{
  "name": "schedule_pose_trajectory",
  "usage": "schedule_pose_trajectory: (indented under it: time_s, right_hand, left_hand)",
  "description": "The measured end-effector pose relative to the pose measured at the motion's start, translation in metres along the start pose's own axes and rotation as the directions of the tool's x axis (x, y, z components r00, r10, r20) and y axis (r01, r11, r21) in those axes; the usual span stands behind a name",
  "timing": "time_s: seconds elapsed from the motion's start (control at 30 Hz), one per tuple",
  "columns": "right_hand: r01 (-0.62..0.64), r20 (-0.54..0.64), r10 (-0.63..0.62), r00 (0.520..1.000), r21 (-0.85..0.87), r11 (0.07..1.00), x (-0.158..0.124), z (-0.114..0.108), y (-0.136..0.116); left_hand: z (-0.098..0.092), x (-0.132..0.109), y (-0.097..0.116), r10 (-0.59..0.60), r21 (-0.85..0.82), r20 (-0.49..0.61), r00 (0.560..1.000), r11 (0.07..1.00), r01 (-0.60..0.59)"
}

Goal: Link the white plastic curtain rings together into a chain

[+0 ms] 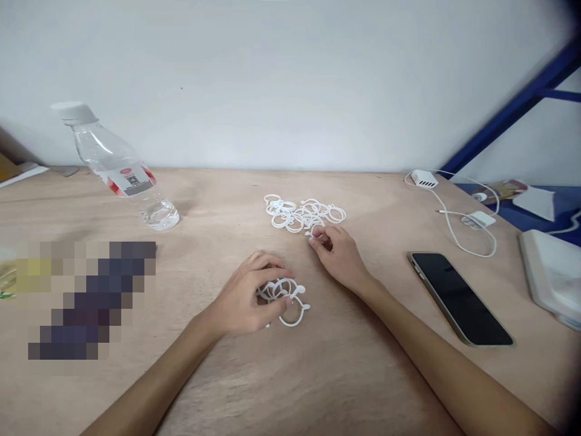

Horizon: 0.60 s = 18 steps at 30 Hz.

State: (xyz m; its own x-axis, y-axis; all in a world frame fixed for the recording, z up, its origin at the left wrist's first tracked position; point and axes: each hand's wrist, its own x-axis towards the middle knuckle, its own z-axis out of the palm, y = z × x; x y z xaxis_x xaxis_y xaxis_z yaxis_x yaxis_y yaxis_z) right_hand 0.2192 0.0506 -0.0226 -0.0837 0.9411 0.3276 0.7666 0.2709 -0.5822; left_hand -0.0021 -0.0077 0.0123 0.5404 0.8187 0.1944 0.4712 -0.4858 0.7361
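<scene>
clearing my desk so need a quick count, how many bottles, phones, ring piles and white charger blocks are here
bottle: 1
phone: 1
ring piles: 2
white charger blocks: 2
total: 6

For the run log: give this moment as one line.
left hand: holds small bunch of white plastic rings | right hand: fingertips at loose pile of white plastic rings | surface: wooden table

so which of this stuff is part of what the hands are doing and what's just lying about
In hand: left hand, clasping a bunch of white rings; right hand, at the loose ring pile.
Lying about: water bottle, phone, charger with cable.
</scene>
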Motion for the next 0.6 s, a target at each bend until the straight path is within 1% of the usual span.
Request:
schedule_pose_trajectory:
  time_s: [0.1, 0.17, 0.23, 0.33, 0.4, 0.47, 0.53, 0.6]
  right_hand:
    - [-0.012, -0.029, 0.014, 0.999, 0.044, 0.999, 0.0, -0.001, 0.001]
    - [-0.05, -0.08, 0.059, 0.995, 0.115, 0.992, -0.002, -0.003, 0.0]
    - [-0.091, -0.122, 0.118, 0.985, 0.208, 0.974, -0.004, -0.005, -0.004]
    - [-0.111, -0.12, 0.162, 0.979, 0.35, 0.93, -0.01, -0.007, -0.013]
    - [-0.098, -0.09, 0.148, 0.985, 0.416, 0.904, -0.014, -0.007, -0.022]
    - [-0.071, -0.053, 0.106, 0.993, 0.445, 0.893, -0.019, -0.005, -0.032]
    - [-0.047, -0.025, 0.064, 0.998, 0.441, 0.897, -0.023, -0.002, -0.042]
    - [-0.03, -0.02, 0.043, 0.999, 0.428, 0.903, -0.028, 0.002, -0.051]
  left_hand:
    - [0.0, 0.0, 0.001, 0.002, 0.01, 0.009, 1.0, 1.0, -0.002]
    - [0.001, 0.001, 0.0, 0.009, 0.004, 0.007, 1.0, 1.0, -0.009]
    - [0.002, 0.001, -0.003, -0.004, -0.01, -0.034, 0.999, 1.0, 0.004]
    - [0.005, 0.002, -0.008, -0.087, -0.044, -0.134, 0.987, 0.996, 0.082]
    - [0.007, 0.002, -0.01, -0.161, -0.101, -0.184, 0.97, 0.984, 0.145]
    - [0.007, 0.002, -0.01, -0.217, -0.173, -0.204, 0.955, 0.968, 0.183]
    - [0.007, 0.002, -0.009, -0.225, -0.219, -0.194, 0.955, 0.959, 0.181]
    - [0.006, 0.002, -0.008, -0.201, -0.232, -0.171, 0.965, 0.96, 0.159]
